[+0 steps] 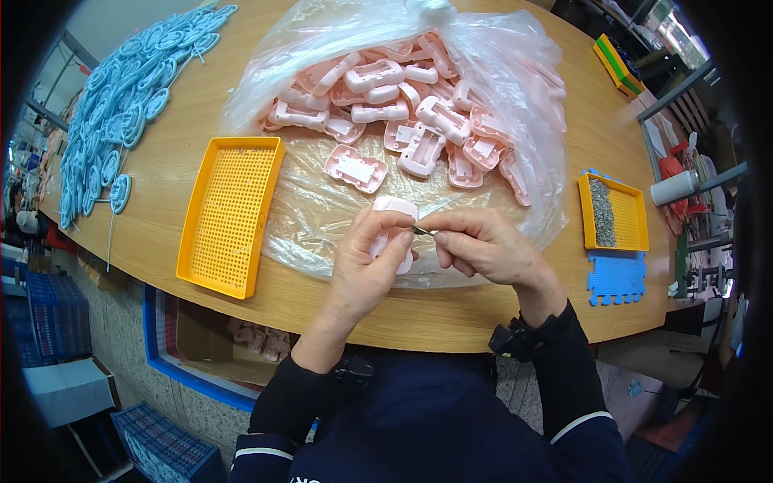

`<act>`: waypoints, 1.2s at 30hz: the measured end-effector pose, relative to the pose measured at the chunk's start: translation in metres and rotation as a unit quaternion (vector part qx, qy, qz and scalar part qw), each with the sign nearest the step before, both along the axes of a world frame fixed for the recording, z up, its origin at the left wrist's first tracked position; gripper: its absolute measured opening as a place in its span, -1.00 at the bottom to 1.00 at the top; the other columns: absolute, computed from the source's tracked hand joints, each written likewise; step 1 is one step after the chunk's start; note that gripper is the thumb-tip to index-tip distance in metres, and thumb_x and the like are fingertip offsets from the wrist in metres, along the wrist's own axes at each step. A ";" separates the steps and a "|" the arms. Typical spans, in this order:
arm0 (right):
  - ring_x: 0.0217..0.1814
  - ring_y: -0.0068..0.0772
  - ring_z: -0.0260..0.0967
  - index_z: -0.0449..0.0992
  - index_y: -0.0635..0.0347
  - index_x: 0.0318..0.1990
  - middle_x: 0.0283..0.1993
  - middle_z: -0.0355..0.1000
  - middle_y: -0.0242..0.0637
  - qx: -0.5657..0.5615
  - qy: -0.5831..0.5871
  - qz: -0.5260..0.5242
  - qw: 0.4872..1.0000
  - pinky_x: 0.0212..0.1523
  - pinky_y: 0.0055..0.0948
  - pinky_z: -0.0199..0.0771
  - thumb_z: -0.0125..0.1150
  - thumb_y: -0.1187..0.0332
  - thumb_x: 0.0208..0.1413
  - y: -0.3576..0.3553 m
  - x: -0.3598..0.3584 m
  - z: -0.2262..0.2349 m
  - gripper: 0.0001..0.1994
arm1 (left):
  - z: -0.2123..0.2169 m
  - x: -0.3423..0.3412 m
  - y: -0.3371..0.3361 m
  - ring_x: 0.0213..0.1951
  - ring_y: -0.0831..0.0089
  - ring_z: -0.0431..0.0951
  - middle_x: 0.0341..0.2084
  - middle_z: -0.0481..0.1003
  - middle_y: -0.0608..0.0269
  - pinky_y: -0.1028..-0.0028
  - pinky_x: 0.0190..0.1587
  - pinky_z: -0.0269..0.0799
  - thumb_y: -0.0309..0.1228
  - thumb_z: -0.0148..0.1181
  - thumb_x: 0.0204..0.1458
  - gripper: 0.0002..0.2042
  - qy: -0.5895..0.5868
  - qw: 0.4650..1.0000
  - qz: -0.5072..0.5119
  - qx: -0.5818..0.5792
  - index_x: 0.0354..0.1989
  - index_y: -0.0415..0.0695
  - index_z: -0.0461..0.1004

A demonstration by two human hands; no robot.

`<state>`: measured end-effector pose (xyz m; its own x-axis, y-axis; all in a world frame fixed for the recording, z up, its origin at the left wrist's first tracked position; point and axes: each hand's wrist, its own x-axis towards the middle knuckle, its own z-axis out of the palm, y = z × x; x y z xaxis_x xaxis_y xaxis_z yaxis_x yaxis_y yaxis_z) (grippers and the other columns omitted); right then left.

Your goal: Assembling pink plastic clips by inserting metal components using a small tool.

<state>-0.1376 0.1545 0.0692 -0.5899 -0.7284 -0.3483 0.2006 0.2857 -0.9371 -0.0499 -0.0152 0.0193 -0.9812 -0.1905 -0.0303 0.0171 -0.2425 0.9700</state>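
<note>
Far left on the surface [515, 310] lie blue plastic pieces [121, 97], then an empty orange tray [229, 213]. The left hand [370, 262] grips a pink housing [392, 225] over the clear bag [322, 217]. The right hand [483, 245] pinches a small metal pin [424, 232] against it; fitting seems underway, and seating it needs careful alignment.

Premises present as a small-parts assembly workshop: a wooden worktable [419, 310] carries a clear bag of pink plastic housings [403, 105] at its centre, blue plastic parts [121, 97] heaped at its far left, yellow sorting trays [229, 213] beside the bag, and blue crates [52, 314] below its left edge.
</note>
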 end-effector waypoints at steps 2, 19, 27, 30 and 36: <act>-0.67 -0.80 0.11 0.45 0.23 0.03 -0.56 0.34 -0.49 -0.027 -0.026 0.006 0.999 -0.68 -0.73 0.11 -0.04 0.41 0.22 0.000 0.001 -0.003 -0.73 | -0.002 -0.001 0.000 -0.31 0.53 0.50 -0.23 0.35 0.25 0.57 -0.35 0.47 -0.58 0.11 0.06 -0.89 0.024 0.999 0.002 -0.041 -0.24 -0.18 0.46; -0.41 -0.74 0.30 0.46 0.35 -0.28 -0.45 0.41 -0.44 -0.044 0.063 -0.051 0.996 -0.39 -0.66 0.33 0.07 0.44 0.12 -0.014 0.008 0.003 -0.87 | 0.004 0.001 -0.005 -0.39 0.56 0.53 -0.35 0.34 0.28 0.57 -0.34 0.48 -0.56 0.15 0.04 -0.92 -0.009 0.999 -0.042 -0.019 -0.47 -0.23 0.42; -0.44 -0.62 0.27 0.45 0.36 -0.33 -0.49 0.38 -0.34 -0.011 0.223 -0.086 0.971 -0.43 -0.51 0.28 0.10 0.41 0.11 -0.012 0.000 -0.012 -0.85 | 0.002 0.001 0.000 -0.27 0.29 0.58 -0.16 0.44 0.05 0.42 -0.23 0.55 -0.52 -0.12 0.19 -0.50 -0.017 0.986 -0.068 0.150 0.30 -0.14 -0.06; -0.46 -0.41 0.34 0.44 0.34 -0.35 -0.46 0.39 -0.18 -0.012 0.304 -0.080 0.949 -0.42 -0.42 0.32 0.11 0.42 0.08 -0.018 0.002 -0.012 -0.87 | -0.001 0.003 -0.003 -0.23 0.23 0.58 -0.06 0.40 -0.02 0.36 -0.19 0.56 -0.49 -0.16 0.20 -0.38 -0.013 0.981 -0.092 0.169 0.38 -0.11 -0.28; -0.39 -0.09 0.41 0.44 0.26 -0.36 -0.41 0.38 -0.13 0.049 0.470 -0.069 0.879 -0.39 -0.28 0.39 0.15 0.44 -0.02 -0.020 0.007 -0.013 -0.90 | 0.003 0.005 0.001 -0.16 0.28 0.54 -0.01 0.37 -0.01 0.39 -0.12 0.50 -0.50 -0.16 0.19 -0.40 -0.052 0.972 -0.090 0.209 0.37 -0.20 -0.26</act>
<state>-0.1303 0.1342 0.0559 -0.7312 -0.6210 0.2825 -0.6094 0.4084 -0.6795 -0.0450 -0.0146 0.0222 -0.9849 0.0351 -0.1693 -0.1557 -0.6054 0.7805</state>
